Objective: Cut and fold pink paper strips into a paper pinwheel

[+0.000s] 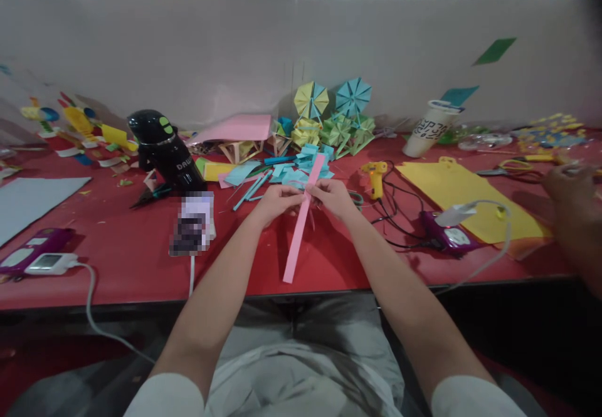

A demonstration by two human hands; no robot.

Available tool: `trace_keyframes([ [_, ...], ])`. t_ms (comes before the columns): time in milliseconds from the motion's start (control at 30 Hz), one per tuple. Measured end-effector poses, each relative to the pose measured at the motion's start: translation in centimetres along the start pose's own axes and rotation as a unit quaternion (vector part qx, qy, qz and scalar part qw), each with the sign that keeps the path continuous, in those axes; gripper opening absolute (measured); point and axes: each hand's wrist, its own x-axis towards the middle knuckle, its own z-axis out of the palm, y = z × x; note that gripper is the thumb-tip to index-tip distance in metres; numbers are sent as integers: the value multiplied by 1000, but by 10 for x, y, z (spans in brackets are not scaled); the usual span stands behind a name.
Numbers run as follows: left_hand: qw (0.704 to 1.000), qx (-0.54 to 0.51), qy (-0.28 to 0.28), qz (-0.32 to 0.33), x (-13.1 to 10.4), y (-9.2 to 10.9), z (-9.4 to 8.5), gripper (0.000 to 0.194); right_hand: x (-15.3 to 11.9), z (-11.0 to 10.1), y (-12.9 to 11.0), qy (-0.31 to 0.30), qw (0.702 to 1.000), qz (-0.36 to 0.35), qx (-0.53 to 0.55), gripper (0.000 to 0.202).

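Note:
A long pink paper strip [297, 240] slants over the front of the red table, held near its middle. My left hand [278, 202] pinches it from the left side. From the right, my right hand [333, 196] closes its fingertips on the same strip. A thinner pink piece hangs just below my fingers. Just beyond the hands lies a pile of light blue paper pieces [283, 172], with rolled blue paper sticks [251, 191] to its left.
Yellow glue gun [376, 180] with black cables right of the hands; black bottle [172, 157] and phone [194, 224] left. Folded paper wheels [352, 97] stand behind. Yellow sheets [470, 200], a power strip [449, 235] and a paper cup [430, 130] lie right, near another person's hand [574, 197].

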Motion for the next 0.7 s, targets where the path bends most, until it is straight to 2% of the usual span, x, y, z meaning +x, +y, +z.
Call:
trace_keyframes([
  [267, 998, 46, 11, 36, 1, -1, 0, 19, 0, 5, 3, -29, 999, 0, 23, 45],
  [500, 999, 4, 40, -20, 0, 4, 3, 13, 1, 6, 4, -22, 996, -81, 0, 26],
  [700, 999, -24, 41, -2, 3, -1, 3, 12, 0, 4, 0, -12, 992, -112, -48, 19],
])
